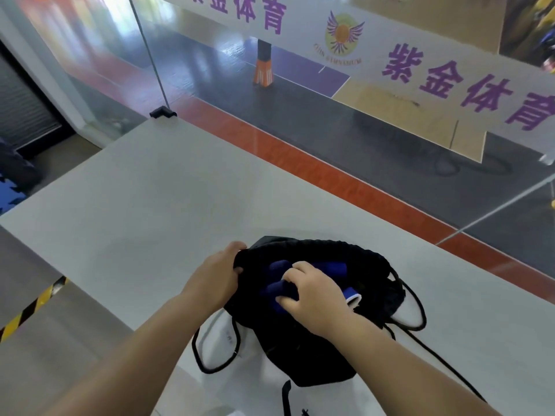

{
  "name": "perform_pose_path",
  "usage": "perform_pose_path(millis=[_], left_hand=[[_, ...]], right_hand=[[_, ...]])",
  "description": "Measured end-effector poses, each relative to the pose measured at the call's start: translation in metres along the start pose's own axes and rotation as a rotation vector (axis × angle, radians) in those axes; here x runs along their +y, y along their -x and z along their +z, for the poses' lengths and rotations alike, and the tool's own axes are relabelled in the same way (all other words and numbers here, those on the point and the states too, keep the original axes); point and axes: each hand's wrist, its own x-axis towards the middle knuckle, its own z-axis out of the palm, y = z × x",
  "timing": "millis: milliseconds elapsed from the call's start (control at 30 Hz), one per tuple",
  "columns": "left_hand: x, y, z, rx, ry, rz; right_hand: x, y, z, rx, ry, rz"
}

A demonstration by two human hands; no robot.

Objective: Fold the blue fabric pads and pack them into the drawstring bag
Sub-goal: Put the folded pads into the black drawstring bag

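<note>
While a glass wall rises past the white table, my left hand pinches the black drawstring bag rim. My right hand clamps the bunched blue fabric pads in its mouth.

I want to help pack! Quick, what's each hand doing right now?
Left hand: closed, fingers gripping the rim of the black drawstring bag.
Right hand: closed, fingers pressing the blue fabric pads into the bag's opening.

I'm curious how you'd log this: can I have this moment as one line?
left hand: holds black drawstring bag mouth open | right hand: pushing blue fabric pads in | table
</note>
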Motion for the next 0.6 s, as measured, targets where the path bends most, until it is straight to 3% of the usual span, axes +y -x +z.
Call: perform_pose_path(millis=[167,433,600], left_hand=[[-0.006,-0.002,-0.015,0.036,0.143,-0.003],[0.004,-0.002,-0.019,0.102,0.207,-0.007],[0.010,0.006,-0.013,0.094,0.225,-0.042]], right_hand=[[-0.004,-0.017,-0.012,-0.144,0.333,-0.032],[-0.007,-0.023,-0.007,-0.074,-0.116,0.111],[0.005,-0.014,-0.016,-0.114,-0.144,0.085]])
